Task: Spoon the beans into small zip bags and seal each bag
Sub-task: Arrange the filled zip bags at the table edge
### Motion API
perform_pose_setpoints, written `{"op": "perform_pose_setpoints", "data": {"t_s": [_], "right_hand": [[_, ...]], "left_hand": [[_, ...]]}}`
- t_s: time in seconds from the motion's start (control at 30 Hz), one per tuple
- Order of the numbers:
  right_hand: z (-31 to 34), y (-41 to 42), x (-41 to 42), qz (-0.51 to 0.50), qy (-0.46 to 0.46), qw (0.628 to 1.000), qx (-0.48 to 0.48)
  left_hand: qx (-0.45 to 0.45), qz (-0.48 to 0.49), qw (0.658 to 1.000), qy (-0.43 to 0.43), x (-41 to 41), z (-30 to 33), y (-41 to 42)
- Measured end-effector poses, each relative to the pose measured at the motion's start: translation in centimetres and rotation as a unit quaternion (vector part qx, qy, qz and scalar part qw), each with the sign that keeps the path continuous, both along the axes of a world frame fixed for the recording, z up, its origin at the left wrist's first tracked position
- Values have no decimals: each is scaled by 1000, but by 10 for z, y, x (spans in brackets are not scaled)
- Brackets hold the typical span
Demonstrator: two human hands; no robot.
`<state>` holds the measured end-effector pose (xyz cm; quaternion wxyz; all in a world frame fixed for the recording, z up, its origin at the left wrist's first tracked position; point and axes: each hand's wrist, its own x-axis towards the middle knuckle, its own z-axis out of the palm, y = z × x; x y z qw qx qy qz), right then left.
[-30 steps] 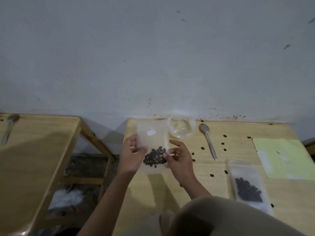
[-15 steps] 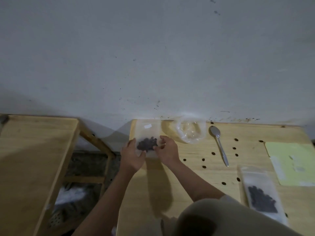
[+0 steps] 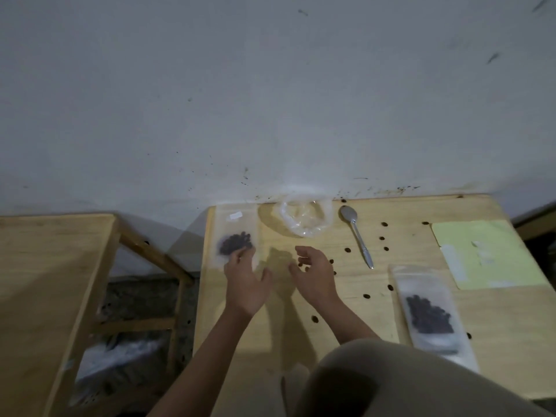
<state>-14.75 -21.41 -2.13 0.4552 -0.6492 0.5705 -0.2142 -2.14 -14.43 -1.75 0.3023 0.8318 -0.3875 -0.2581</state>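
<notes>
A small zip bag (image 3: 237, 233) holding dark beans lies flat at the far left corner of the wooden table (image 3: 376, 311). My left hand (image 3: 245, 281) hovers just in front of it, fingers spread, fingertips touching its near edge. My right hand (image 3: 316, 272) is open beside it, holding nothing. A second filled zip bag (image 3: 430, 314) lies at the right. A metal spoon (image 3: 356, 233) rests on the table near the back. A crumpled clear plastic bag (image 3: 304, 216) sits against the wall. Several loose beans (image 3: 366, 295) are scattered over the tabletop.
A pale yellow-green sheet (image 3: 487, 254) with small white pieces lies at the table's right. A second wooden table (image 3: 39, 281) stands to the left across a gap. The grey wall (image 3: 270, 100) rises directly behind the table.
Both hands carried the bean bag to the table's far left corner, laid it flat and let go. My right hand has drawn back to the right.
</notes>
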Motion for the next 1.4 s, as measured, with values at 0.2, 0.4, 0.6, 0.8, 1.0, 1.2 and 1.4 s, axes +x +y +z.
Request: {"op": "perform_pose_setpoints", "data": {"t_s": [0.2,0.4,0.6,0.8,1.0,1.2,1.4], "right_hand": [[8,6,-120,-134,40,989,-55],[-4,-7,-241,-240,208,948,-9],[-9,-20,-283,-145,287,943,82],[-12,-29,-295,-102,220,969,58],[-20,-41,-301,-61,175,980,69],[-27,-50,-303,-31,161,983,89],[-21,-57,-308,-74,53,991,102]], "left_hand": [[-28,-93,990,98,-97,12,-9],[25,-156,979,126,-189,10,-22],[105,-160,969,157,-249,4,-40],[120,-113,971,174,-279,1,-54],[172,-69,982,41,-283,-9,-64],[143,-18,987,74,-292,-9,-69],[-2,42,996,82,-294,-4,-68]]}}
